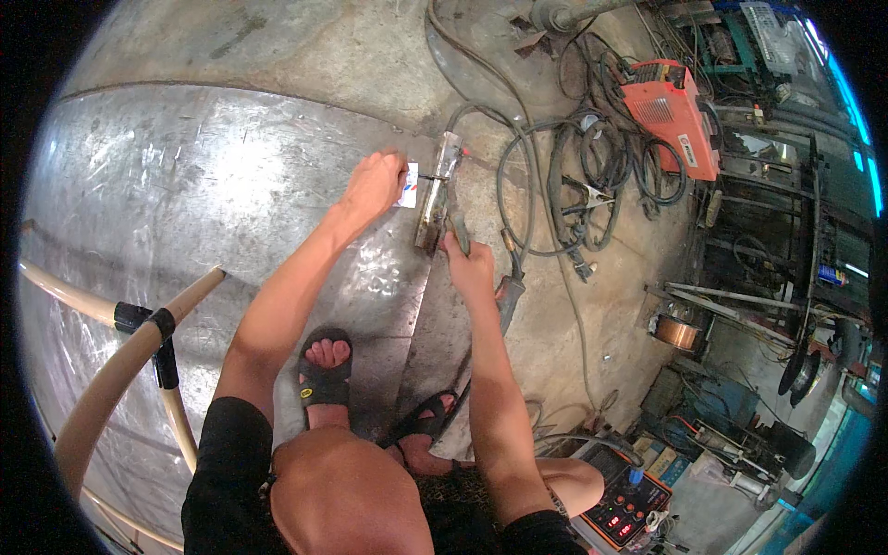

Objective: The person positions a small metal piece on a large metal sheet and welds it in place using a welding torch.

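Note:
A shiny metal bar (441, 176) with a dark, rough lower end lies on the floor plate in front of me. My left hand (375, 183) is closed just left of it, its fingers bent; what they hold is hidden. Beside those fingers lies a small white packet (408, 188) with blue and red marks. A thin dark rod (431, 177) crosses the bar near the packet. My right hand (470, 265) is wrapped round a greenish-grey handle (460, 225) at the bar's lower right side. Close to my right wrist, a welding torch (511, 289) points away from me.
Coiled cables with a ground clamp (592, 196) lie right of the bar, by an orange welding machine (671, 118). A beige tube frame (125, 370) stands at left. Metal racks and a copper wire spool (680, 331) line the right side. A control unit (622, 504) is lower right.

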`<action>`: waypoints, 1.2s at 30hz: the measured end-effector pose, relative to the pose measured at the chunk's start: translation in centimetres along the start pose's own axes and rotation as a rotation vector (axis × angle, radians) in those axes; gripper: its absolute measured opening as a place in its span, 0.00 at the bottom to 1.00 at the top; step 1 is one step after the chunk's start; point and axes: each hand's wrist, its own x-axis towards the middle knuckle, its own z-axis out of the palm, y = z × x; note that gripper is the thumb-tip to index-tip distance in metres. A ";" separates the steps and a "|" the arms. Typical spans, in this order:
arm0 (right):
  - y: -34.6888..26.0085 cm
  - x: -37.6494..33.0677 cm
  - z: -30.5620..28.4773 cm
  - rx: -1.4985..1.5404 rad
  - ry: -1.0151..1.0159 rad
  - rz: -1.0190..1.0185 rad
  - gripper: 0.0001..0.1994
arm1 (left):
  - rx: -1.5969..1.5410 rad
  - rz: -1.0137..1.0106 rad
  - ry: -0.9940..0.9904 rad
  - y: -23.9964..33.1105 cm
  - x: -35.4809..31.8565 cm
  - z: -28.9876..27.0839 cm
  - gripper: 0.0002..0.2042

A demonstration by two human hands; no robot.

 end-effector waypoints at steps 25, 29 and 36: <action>-0.2 -3.9 -3.1 0.272 0.101 -0.053 0.12 | -0.591 -0.261 0.228 -0.9 -7.7 -4.7 0.07; -0.7 -6.1 -5.2 0.286 0.170 -0.423 0.11 | -0.797 -0.461 0.125 -0.2 -10.1 -6.9 0.08; -1.5 -7.5 -6.1 0.474 0.136 -0.491 0.09 | -0.887 -0.485 0.044 1.1 -11.5 -6.9 0.08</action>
